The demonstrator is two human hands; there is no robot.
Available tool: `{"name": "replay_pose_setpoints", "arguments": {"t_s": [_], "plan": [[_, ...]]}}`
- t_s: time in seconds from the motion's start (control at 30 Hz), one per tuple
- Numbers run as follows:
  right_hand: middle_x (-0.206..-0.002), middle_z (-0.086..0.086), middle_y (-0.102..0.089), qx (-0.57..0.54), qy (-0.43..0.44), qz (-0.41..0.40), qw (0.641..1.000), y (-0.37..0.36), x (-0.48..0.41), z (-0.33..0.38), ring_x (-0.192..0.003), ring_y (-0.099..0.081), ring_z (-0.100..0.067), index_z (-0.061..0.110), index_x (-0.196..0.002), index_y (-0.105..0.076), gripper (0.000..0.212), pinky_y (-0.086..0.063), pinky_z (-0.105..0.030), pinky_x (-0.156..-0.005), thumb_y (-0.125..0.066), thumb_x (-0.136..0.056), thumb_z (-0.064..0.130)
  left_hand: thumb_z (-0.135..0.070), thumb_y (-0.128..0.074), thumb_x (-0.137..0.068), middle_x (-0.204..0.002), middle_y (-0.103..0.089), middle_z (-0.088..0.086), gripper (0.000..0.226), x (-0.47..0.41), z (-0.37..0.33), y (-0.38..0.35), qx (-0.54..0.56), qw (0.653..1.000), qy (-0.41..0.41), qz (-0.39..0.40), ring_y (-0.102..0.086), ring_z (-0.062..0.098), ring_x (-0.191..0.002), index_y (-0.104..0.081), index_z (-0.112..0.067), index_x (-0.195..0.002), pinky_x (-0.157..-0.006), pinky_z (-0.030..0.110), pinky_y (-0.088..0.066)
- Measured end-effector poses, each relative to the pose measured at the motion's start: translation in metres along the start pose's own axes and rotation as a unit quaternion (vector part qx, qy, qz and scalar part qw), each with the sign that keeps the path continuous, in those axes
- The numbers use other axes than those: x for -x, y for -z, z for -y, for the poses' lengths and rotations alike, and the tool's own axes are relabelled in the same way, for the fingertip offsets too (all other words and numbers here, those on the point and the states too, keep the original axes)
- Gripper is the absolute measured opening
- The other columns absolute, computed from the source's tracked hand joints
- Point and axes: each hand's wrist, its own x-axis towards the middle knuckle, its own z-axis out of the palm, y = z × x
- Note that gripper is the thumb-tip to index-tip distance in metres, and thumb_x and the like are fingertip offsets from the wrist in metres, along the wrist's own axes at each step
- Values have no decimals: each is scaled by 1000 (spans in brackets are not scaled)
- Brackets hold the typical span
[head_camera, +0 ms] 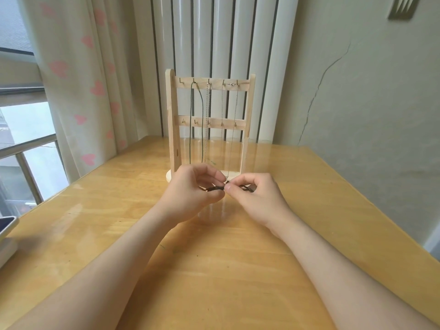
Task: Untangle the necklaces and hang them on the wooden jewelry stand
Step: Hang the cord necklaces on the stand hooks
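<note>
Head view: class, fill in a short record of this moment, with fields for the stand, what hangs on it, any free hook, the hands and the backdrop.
stand: wooden jewelry stand, upright on the table, two bars of hooks
hanging: green cord and silver chains, all from top-bar hooks
free hook: leftmost top hook
hands: left hand and right hand each pinch the dark cord necklace, low in front of the stand
backdrop: curtain with pink hearts
</note>
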Motion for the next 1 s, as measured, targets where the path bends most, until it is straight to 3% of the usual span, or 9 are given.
{"name": "replay_pose_setpoints", "arguments": {"t_s": [0.1, 0.2, 0.27, 0.4, 0.53, 0.6, 0.7, 0.87, 1.0], "plan": [[-94, 11, -78, -14, -12, 4, 1000, 0, 0, -1, -94, -70, -11, 26, -86, -81, 9, -54, -21, -80, -78, -94, 28, -5, -85, -86, -91, -81, -7, 19, 0, 1, -2, -40, 999, -20, -3, -77, 8, -87, -80, -21, -95, -79, 16, -53], [-85, 15, -72, -13, -31, 0, 999, 2, 0, 0, -81, -64, -6, 26, -85, -80, 11, -45, -11, -61, -77, -96, 29, -18, -81, -91, -88, -80, -13, 11, 0, 1, -4, -96, 995, -34, -23, -73, 5, -86, -83, -29, -94, -71, 6, -44], [-80, 18, -66, -5, -34, 1, 999, 2, 0, 0, -72, -57, -4, 26, -84, -78, 13, -42, -9, -57, -76, -97, 29, -22, -81, -92, -86, -79, -14, 7, 0, 2, -3, -103, 994, -34, -34, -72, 6, -85, -82, -29, -92, -68, 6, -43], [-94, 12, -73, -22, -39, -12, 999, 2, -1, 0, -90, -64, -10, 24, -85, -80, 13, -47, -24, -75, -77, -96, 31, -22, -80, -96, -88, -80, -12, 2, -1, 0, -2, -61, 997, -32, -36, -73, 7, -83, -79, -24, -94, -70, 8, -46], [-108, 4, -78, -79, -70, 6, 994, 2, -1, 4, -110, -67, -10, 19, -88, -82, 11, -45, -22, -80, -78, -95, 25, -19, -75, -99, -86, -81, -4, 2, 1, -3, -2, -32, 999, -15, -28, -77, 12, -82, -75, -21, -98, -77, 27, -58], [-103, 4, -80, -92, -79, 14, 993, 3, 1, 7, -108, -69, -9, 18, -88, -83, 10, -44, -20, -78, -78, -95, 24, -21, -74, -98, -83, -80, -9, 5, 3, -4, -4, -88, 994, -50, -41, -76, 6, -79, -74, -25, -99, -81, 22, -57], [-101, 5, -81, -85, -82, 14, 993, 4, 1, 6, -107, -70, -8, 18, -88, -83, 12, -46, -20, -79, -77, -96, 24, -23, -76, -95, -94, -77, -18, 10, 5, -3, -6, -190, 969, -147, -62, -72, -2, -89, -80, -30, -101, -82, 12, -49], [-111, 10, -72, 4, -42, 5, 999, 0, 2, 4, -106, -66, -8, 19, -92, -81, 11, -49, -27, -89, -77, -97, 29, -45, -69, -93, -99, -68, -19, 12, 4, 4, -6, -335, 915, -206, -86, -62, 9, -93, -80, -40, -91, -86, 39, -42], [-113, 11, -62, 43, -24, 8, 999, -3, 3, 5, -96, -62, -14, 22, -84, -80, 14, -45, -25, -81, -77, -96, 26, -41, -64, -91, -86, -66, -20, 14, 4, 3, -7, -372, 901, -203, -98, -56, 12, -84, -76, -37, -84, -77, 37, -37]]}}
